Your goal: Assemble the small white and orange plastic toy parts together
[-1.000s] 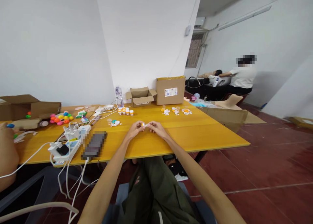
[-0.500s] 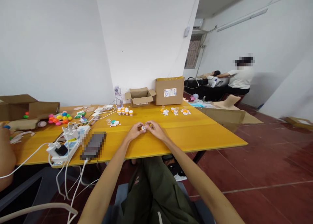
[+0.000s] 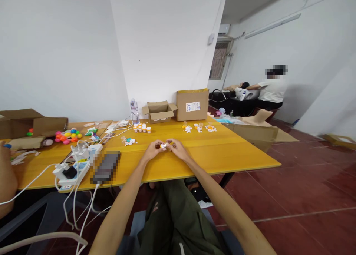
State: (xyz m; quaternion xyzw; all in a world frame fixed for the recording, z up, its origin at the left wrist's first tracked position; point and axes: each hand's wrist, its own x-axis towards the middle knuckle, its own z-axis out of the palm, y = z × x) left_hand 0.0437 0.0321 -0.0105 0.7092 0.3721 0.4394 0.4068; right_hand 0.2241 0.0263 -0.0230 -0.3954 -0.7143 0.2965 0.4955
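Note:
Between my fingertips, just above the wooden table, is a small white-and-orange jar. My left hand pinches its left side, and my right hand closes on the opposite side; the fingers cover much of it. Behind my left hand stands a group of small white jars with orange parts. Loose white and teal pieces lie to its left. Farther right are piles of orange rings, clear cups and white pieces.
An open small carton and a taped box stand at the back beside a water bottle. On the left are a phone, power strips with cables and colourful balls. Another person sits far right.
The jar between my fingers has tilted a little, showing more of its white side. My hands stay in nearly the same place.

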